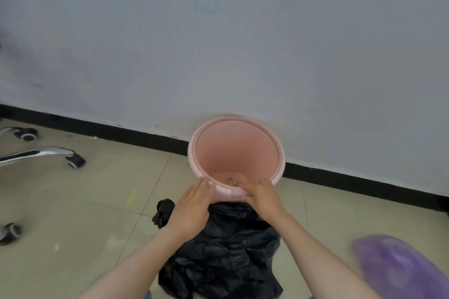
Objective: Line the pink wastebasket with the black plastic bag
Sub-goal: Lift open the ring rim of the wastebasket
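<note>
No readable text, label, brand, number or sign appears anywhere in view: none on the round pink plastic wastebasket (237,153), the crumpled black plastic bag (226,250), or the plain grey wall (218,31).

**Surface and material findings**

Pink wastebasket (237,150): smooth plastic, matt to faintly satin. Black plastic bag (218,250): thin film, heavily crinkled, dull sheen on the creases. Floor (85,213): smooth tiles, low gloss, scuffed. Chair leg (36,153): polished chrome metal, mirror-bright. Wall (218,43): matt paint, marked in places.
</note>
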Demonstrator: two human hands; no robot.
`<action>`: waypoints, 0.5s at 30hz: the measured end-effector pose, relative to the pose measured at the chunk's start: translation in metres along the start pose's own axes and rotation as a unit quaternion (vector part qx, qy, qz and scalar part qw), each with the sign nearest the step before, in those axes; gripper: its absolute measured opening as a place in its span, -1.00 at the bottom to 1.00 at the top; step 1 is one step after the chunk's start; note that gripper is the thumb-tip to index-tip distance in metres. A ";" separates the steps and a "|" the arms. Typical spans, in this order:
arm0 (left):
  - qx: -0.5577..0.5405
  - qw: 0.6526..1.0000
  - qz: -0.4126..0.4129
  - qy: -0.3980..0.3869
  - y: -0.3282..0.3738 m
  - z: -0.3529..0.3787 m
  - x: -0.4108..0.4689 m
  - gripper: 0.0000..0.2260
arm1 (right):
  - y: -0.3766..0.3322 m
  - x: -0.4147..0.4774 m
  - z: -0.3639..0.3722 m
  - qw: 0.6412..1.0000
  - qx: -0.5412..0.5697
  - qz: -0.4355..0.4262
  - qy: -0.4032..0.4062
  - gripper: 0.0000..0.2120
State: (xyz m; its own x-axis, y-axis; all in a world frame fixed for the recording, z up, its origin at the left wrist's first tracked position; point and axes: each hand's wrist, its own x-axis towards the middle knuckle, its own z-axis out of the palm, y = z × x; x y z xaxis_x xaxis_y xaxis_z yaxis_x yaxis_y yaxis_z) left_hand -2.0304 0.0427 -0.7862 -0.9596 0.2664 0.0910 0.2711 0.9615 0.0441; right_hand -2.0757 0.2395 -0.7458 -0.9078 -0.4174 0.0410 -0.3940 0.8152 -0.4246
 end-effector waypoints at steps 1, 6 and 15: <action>0.006 1.000 0.001 0.003 0.001 0.006 -0.005 -0.31 | 0.001 -0.005 0.005 1.000 0.007 -0.010 -0.012 -0.64; 0.002 0.999 -0.009 -0.053 0.011 0.005 -0.029 -0.23 | -0.010 -0.013 -0.002 0.988 0.152 0.004 -0.029 -0.79; -0.070 0.991 -0.045 -0.105 0.031 -0.032 -0.032 -0.41 | -0.050 0.027 -0.106 0.991 0.122 -0.037 -0.045 -0.75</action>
State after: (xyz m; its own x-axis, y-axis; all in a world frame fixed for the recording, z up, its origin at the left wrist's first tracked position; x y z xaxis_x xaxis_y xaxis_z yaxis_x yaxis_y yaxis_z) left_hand -1.9890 0.0615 -0.7557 -0.9710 0.2014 -0.1287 0.1766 0.9675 0.1811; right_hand -2.0959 0.2301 -0.6274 -0.8568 -0.5156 0.0032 -0.4021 0.6643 -0.6301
